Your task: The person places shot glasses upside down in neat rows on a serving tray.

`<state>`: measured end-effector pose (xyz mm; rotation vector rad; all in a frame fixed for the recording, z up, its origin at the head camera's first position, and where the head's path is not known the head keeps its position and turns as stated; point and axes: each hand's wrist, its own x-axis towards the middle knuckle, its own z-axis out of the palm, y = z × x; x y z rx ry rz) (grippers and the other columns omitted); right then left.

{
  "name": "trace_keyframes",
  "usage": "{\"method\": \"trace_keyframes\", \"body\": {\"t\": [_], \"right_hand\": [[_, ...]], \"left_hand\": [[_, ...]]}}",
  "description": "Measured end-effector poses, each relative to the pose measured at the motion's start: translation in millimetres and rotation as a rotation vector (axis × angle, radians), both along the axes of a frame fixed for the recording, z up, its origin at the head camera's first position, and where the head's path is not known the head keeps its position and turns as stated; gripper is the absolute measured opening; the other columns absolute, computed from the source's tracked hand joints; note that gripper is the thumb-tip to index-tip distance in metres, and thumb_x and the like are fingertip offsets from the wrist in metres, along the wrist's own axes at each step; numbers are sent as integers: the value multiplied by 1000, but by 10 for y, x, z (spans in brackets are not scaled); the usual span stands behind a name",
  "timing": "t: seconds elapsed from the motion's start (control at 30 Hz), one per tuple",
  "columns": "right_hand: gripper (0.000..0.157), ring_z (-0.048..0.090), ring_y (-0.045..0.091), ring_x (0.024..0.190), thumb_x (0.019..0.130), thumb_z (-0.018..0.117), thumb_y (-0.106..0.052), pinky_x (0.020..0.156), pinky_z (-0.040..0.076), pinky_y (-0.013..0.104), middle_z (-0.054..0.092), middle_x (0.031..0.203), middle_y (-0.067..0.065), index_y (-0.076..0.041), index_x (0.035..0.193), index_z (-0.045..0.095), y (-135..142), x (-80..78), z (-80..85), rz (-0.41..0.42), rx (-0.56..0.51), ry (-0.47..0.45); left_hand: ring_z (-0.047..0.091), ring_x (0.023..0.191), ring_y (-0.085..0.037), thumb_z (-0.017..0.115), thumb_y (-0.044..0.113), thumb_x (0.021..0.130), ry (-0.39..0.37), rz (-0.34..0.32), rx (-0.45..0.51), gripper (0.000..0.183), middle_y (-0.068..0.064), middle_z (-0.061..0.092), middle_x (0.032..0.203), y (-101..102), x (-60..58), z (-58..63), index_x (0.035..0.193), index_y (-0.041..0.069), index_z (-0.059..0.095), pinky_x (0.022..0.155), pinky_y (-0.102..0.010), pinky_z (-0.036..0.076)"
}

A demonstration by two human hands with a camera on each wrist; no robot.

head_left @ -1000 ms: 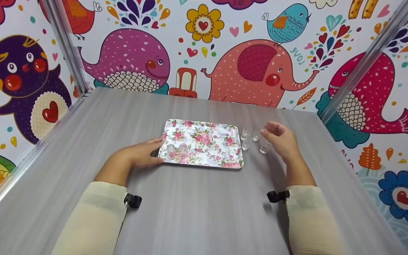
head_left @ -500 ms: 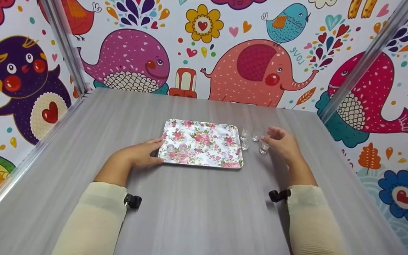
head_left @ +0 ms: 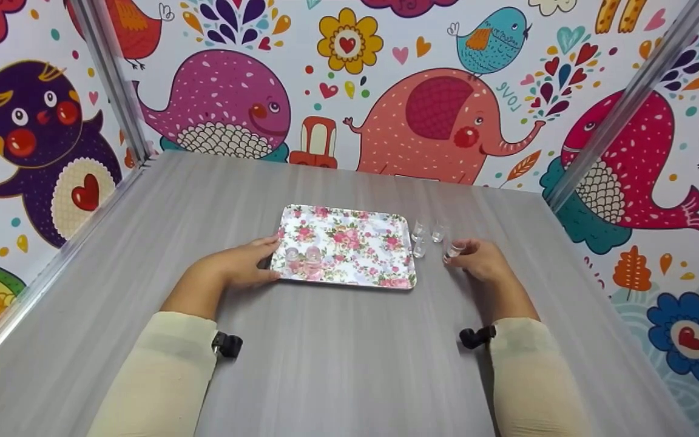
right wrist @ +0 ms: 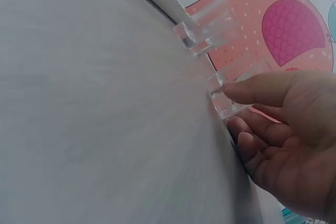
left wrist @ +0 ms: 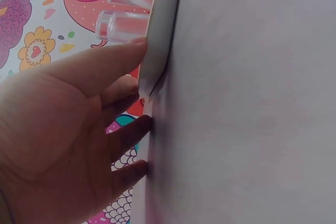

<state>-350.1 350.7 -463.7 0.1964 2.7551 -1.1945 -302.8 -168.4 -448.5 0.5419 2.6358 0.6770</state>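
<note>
A floral tray (head_left: 349,243) lies on the table with two small clear shot glasses (head_left: 313,262) standing near its left end. My left hand (head_left: 237,265) touches the tray's left edge, thumb and fingers spread along it; the left wrist view has the thumb tip at the rim. To the right of the tray, my right hand (head_left: 483,260) pinches a clear shot glass (head_left: 454,249) between thumb and fingers. In the right wrist view that glass (right wrist: 218,98) is low at the tabletop, partly hidden by the thumb.
Three more clear shot glasses (head_left: 438,232) stand close together between the tray's right edge and my right hand. The grey table (head_left: 349,352) meets cartoon-printed walls (head_left: 325,91) at the back and sides, with metal posts (head_left: 122,91) at the corners.
My right hand has come down from above the rightmost shot glass and now grips it, the glass tilting slightly. My left hand and the tray have stayed put.
</note>
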Motion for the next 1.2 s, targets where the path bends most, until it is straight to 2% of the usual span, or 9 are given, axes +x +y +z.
{"method": "trace_keyframes", "body": {"t": [0.17,0.33,0.43,0.5,0.77,1.07,1.2], "right_hand": [[49,62,17,88,88,87,-22,77,51,24,72,106,6,-5,131,72,4,9,-17,-8,12,35],[50,62,21,96,91,86,-26,81,53,26,70,115,9,-9,135,69,-3,25,21,-23,3,-3],[52,61,23,103,93,84,-29,85,56,27,66,124,10,-12,138,65,-17,43,77,-50,-51,-26],[56,63,24,105,94,82,-30,86,58,28,66,128,11,-10,143,63,-23,59,119,-58,-86,-6],[54,62,27,116,98,79,-33,98,58,33,63,132,8,-15,146,60,-148,103,279,-118,-193,41],[49,64,25,116,94,83,-26,102,57,36,68,129,10,-12,139,67,-591,109,330,-69,-247,149],[46,63,26,115,92,85,-28,102,57,43,67,123,9,-14,133,69,-845,151,389,17,-260,167]], "left_hand": [[16,167,-44,64,39,107,4,-8,2,83,-13,15,182,9,-3,-4,170,3,22,136,-61,18],[15,167,-44,64,36,107,7,-14,11,82,-13,15,182,14,1,-7,170,2,23,136,-60,17],[15,167,-44,64,35,107,5,-16,19,82,-13,14,182,17,3,-11,170,1,22,136,-60,16],[15,167,-44,64,35,107,3,-19,24,82,-13,15,182,18,0,-15,170,1,23,136,-60,16],[16,167,-44,63,38,107,7,-24,13,83,-12,15,182,7,-12,-14,170,3,23,136,-61,17],[16,166,-46,64,37,106,4,-14,7,83,-13,15,182,1,-2,4,170,4,22,135,-62,18],[16,166,-46,64,37,106,-10,1,5,83,-11,14,182,3,0,-1,171,7,21,135,-62,18]]}}
